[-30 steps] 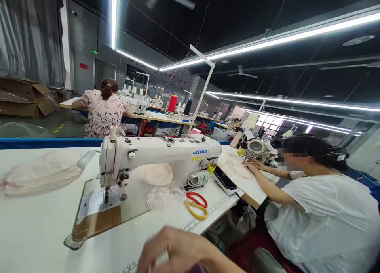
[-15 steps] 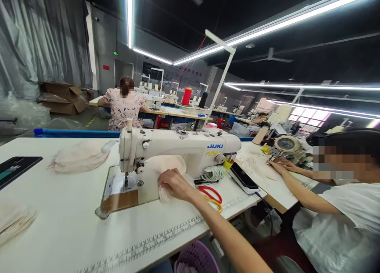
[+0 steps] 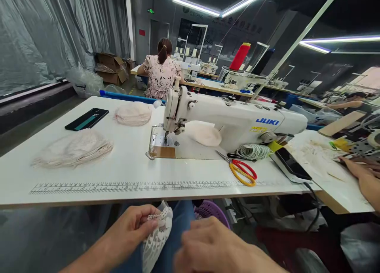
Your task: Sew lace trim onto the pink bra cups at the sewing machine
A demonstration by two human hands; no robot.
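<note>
The left hand (image 3: 135, 227) pinches white lace (image 3: 157, 235); the blurred right hand (image 3: 216, 245) looks loosely curled, grip unclear.

The left hand (image 3: 135, 225) is in the lower part of the frame, left of centre, its bare left forearm (image 3: 92, 253) slanting up and rightward from the bottom edge. The left thumb (image 3: 148, 228) points right, and the left index finger (image 3: 148, 210) bends above it, the two closing in a pinch; the wrist looks nearly straight. The right hand (image 3: 208, 243) is at the bottom, just right of centre, with its back toward the camera and its fingers curled. Motion blur hides their tips. The right forearm (image 3: 258, 261), also bare, reaches leftward from the bottom edge. The two hands are near each other but apart.
</note>
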